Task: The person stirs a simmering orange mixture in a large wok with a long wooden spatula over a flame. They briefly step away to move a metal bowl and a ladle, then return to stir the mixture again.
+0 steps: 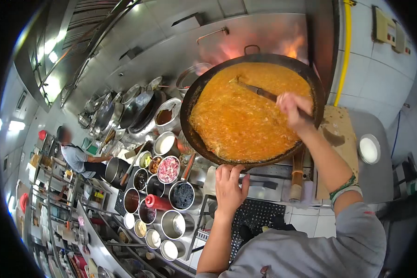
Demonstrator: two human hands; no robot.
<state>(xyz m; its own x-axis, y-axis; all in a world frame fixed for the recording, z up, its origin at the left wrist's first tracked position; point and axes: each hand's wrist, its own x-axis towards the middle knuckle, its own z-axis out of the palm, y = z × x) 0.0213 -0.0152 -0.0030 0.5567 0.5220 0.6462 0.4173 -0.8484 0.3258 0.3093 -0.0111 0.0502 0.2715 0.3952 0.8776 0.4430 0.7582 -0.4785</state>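
Observation:
A large black wok (186, 121) is full of bubbling orange-brown liquid (250, 111). Flames rise behind its far rim. My right hand (293, 107) is wrapped round the dark handle of a ladle (266, 94), whose head is sunk in the liquid near the upper left of the wok. At the wok's near rim, my left hand (230, 185) rests with its fingers on the edge and its thumb apart; whether it pinches a cloth or the rim is hidden.
Left of the wok stand metal pots with ingredients, a bowl of pink meat (168, 169) and a red bottle (157, 202). A white bowl (369, 148) sits at right. Another person (74, 155) stands at far left beside a pot.

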